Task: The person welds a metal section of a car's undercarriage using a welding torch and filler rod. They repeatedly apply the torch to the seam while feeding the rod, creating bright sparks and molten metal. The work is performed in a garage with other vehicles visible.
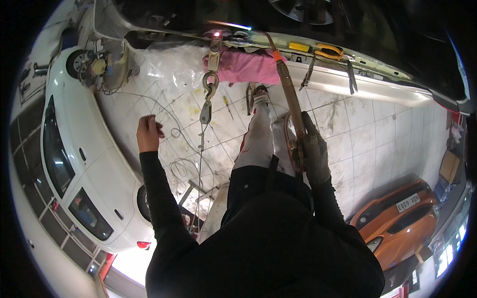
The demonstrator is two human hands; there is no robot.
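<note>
My gloved right hand [316, 154] is closed around the handle of a long gas torch [289, 94]. The torch's thin bent neck reaches to the car body's sill, and a lit flame [228, 24] streams leftward from its tip. Just below that flame, a small spot of metal [216, 34] glows pinkish red. Beside the spot, a metal pull clamp [213, 58] grips the sill, linked by a hook [210, 84] and a pulley block [205, 113] to a taut cable. My bare left hand [148, 134] hangs left of the cable, fingers loosely curled, nothing visible in it.
A pink cloth [248, 65] and clear plastic sheet [171, 67] lie by the sill. Yellow-handled pliers [329, 50] and other tools rest along it. Loose cable [184, 169] coils on the tiled floor near a screwdriver [227, 105]. White [94, 164] and orange [397, 223] cars stand either side.
</note>
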